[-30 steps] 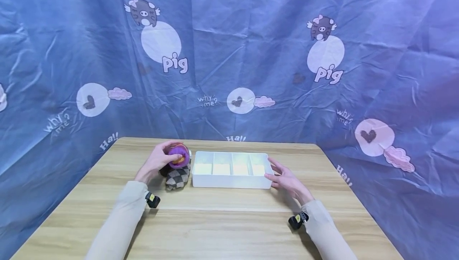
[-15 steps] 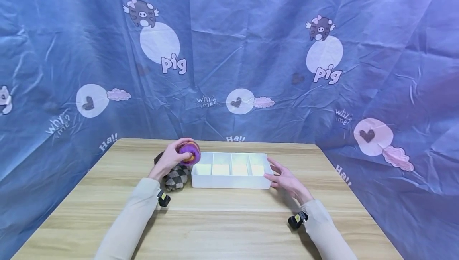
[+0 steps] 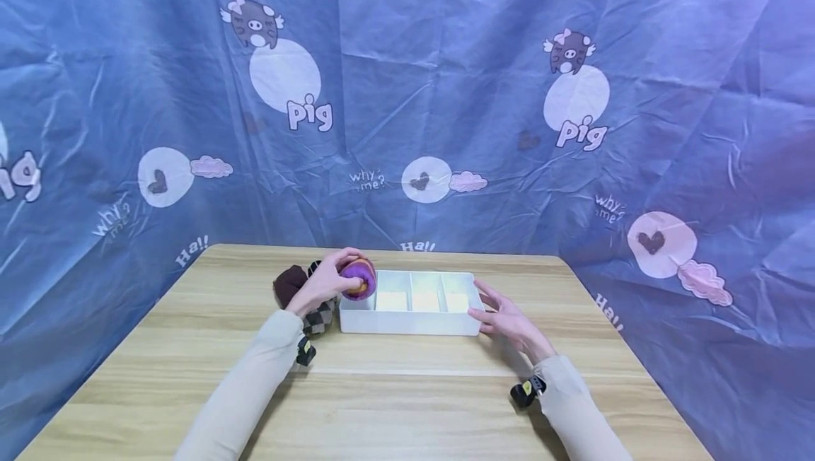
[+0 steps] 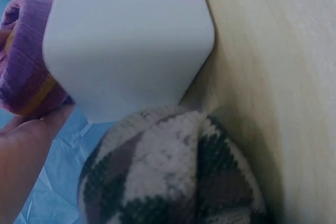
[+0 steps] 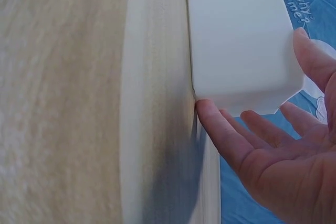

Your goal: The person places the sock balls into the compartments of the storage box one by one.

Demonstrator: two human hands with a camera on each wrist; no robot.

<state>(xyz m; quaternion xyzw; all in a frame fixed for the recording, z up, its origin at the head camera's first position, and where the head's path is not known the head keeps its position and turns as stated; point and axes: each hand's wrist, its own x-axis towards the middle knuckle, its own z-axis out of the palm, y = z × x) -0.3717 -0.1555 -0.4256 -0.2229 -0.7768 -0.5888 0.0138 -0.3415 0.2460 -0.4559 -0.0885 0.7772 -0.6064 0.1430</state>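
My left hand point(image 3: 327, 283) grips a rolled-up sock point(image 3: 361, 281), purple with orange stripes, over the leftmost compartment of a white divided box point(image 3: 410, 322). In the left wrist view the ribbed purple sock point(image 4: 26, 61) shows beside the box's end wall. A checkered rolled sock point(image 4: 163, 171) lies close to that end, partly hidden by my left arm in the head view. At the box's right end, my right hand point(image 3: 506, 316) touches the wall with lightly bent, spread fingers point(image 5: 226, 132), its thumb up by the rim.
A dark brown rolled sock point(image 3: 289, 284) lies left of my left wrist, with a black patterned piece point(image 3: 313, 267) behind the hand. The box stands on a wooden table point(image 3: 407, 404). A blue printed curtain point(image 3: 407, 93) hangs behind the table's far edge.
My left hand has carried the purple sock rightward, from above the checkered sock to over the box's left compartment. The dark brown sock has come into sight. My right hand has stayed still.
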